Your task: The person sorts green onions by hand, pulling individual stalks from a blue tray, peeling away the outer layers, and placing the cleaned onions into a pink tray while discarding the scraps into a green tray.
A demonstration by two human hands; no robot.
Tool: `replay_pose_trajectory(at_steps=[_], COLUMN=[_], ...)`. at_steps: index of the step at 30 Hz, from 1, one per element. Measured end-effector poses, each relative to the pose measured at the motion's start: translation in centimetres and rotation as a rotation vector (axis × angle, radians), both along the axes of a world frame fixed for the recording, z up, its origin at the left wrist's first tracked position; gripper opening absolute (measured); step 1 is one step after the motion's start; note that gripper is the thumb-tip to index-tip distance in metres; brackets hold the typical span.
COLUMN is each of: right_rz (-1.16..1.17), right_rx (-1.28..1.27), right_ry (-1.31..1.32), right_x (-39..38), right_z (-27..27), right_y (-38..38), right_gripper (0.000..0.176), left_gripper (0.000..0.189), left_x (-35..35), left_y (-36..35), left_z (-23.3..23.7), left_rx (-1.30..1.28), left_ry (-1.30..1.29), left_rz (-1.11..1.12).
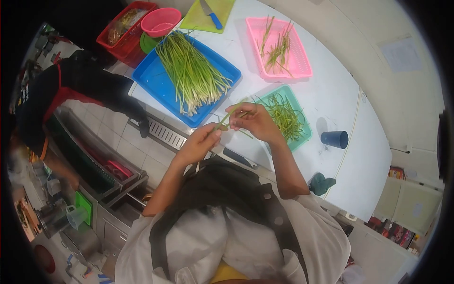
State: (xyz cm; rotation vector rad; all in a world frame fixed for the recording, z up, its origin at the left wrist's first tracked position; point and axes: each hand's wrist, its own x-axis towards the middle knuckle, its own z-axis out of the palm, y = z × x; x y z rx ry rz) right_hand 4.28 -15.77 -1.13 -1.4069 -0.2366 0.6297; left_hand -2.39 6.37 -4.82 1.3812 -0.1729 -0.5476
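My left hand (pixel 201 143) pinches one end of a thin green onion stalk (pixel 230 114) between thumb and fingers. At the stalk's other side, my right hand (pixel 255 124) is closed on it too, with its fingers bent. Just beyond my hands, a blue tray (pixel 145 75) bears a thick bundle of green onions (pixel 194 71), white ends toward me. Partly behind my right forearm stands a teal basket (pixel 306 130) of short green stalk pieces (pixel 286 118). Farther back, a pink basket (pixel 302 57) holds some loose stalks (pixel 280 49).
A knife (pixel 211 15) lies on a green cutting board (pixel 189 21) at the back. A dark blue cup (pixel 335 139) and a crumpled dark cloth (pixel 322 183) are on the right. A pink bowl (pixel 161 22) sits by a red crate (pixel 127 52). Another person (pixel 61 90) is at left.
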Motion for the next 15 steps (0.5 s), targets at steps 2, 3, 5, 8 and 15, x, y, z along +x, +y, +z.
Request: replay_pose_trajectory(at_steps=[2,3,5,8,15], right_rz=[0.006,-0.007,-0.04,-0.071,-0.031], right_rx=[0.019,0.024,0.036,0.029,-0.061], right_ry=[-0.011,-0.009,-0.019,-0.047,-0.053], right_x=[0.0,-0.1,-0.1,-0.4,-1.1], right_z=[-0.2,0.3,1.0,1.0,0.0], right_y=[-0.1,0.0,-0.1,-0.5,-1.0], right_gripper=[0.025,0.025,0.025,0.023,0.015], left_gripper=[0.033,0.033,0.031,0.029,0.031], left_x=[0.2,0.3,0.3,0.3,0.4], left_y=[0.1,0.2,0.5,0.9,0.2], left_z=[0.4,0.0,-0.5,-0.6,0.6], left_rx=[0.136,0.214,0.327,0.338,0.184], left_ry=[-0.049,-0.11,-0.172,-0.125,-0.066], left_rz=[-0.002,-0.004,-0.021,-0.058,-0.075])
